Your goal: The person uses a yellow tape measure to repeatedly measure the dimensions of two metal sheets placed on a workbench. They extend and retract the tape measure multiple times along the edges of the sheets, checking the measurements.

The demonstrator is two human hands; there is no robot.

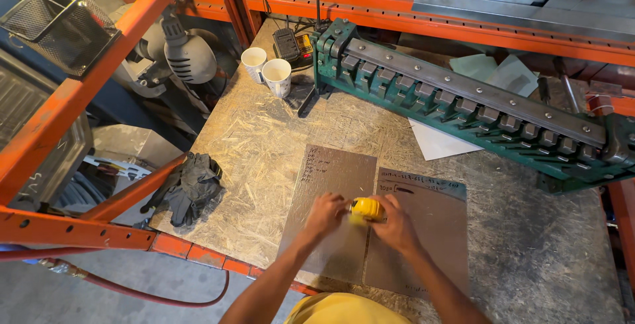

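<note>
Resting between both hands, a yellow tape measure (367, 209) sits low over the seam where two grey metal sheets meet, the left sheet (334, 185) and the right sheet (430, 231) lying side by side on the table (251, 152). The left hand (324, 213) has its grip closed on the tape measure's left end; the right hand (395, 223) has its grip clenched over the tape measure's right side. Behind the tape measure, a long green bending brake (463, 109) crosses the table diagonally, with bare chipboard between it and the sheets. Far left of the tape measure, black gloves (188, 188) lie at the table's left edge, just above an orange rack beam (126, 195). Two white cups (268, 69) stand at the back corner, well apart from the tape measure. The near edges of both sheets reach close to the table's front edge.
</note>
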